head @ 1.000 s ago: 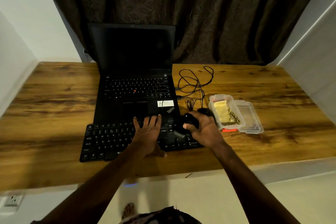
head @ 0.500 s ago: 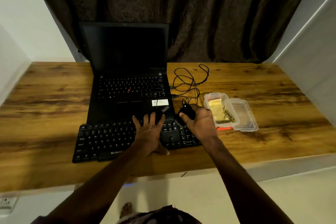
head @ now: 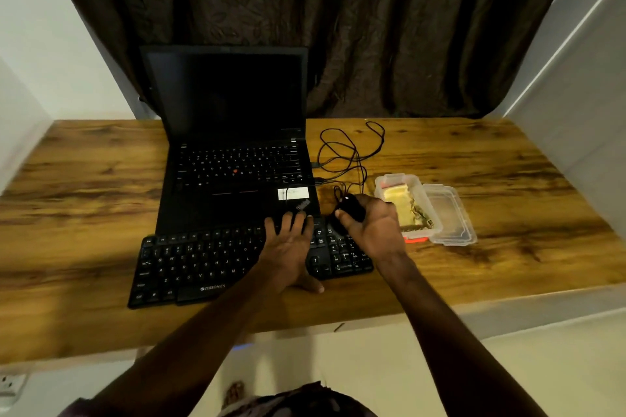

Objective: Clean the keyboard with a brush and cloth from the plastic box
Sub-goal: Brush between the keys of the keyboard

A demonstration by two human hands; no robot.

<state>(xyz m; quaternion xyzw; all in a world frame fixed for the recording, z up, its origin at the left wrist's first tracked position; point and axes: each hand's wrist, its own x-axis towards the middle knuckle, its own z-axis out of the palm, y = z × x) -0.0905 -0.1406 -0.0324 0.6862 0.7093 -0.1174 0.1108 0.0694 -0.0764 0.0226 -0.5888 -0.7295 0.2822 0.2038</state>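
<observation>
Nearest, pinning the black keyboard (head: 203, 264) to the wooden table (head: 101, 179) with the left hand (head: 288, 247), straight fingers fanned over its right-centre keys. Gripping a black mouse (head: 350, 208) in the right hand (head: 376, 230), curled round it, by the keyboard's far right corner. Probably light, stiff and ready to skid, so best pressed flat or taken by its long edges. Just beyond, open plastic box (head: 394, 177) with a soft yellow cloth (head: 398, 196) for pinching by a corner; cannot pick out the brush. Farthest, dark open laptop (head: 230, 162)
</observation>
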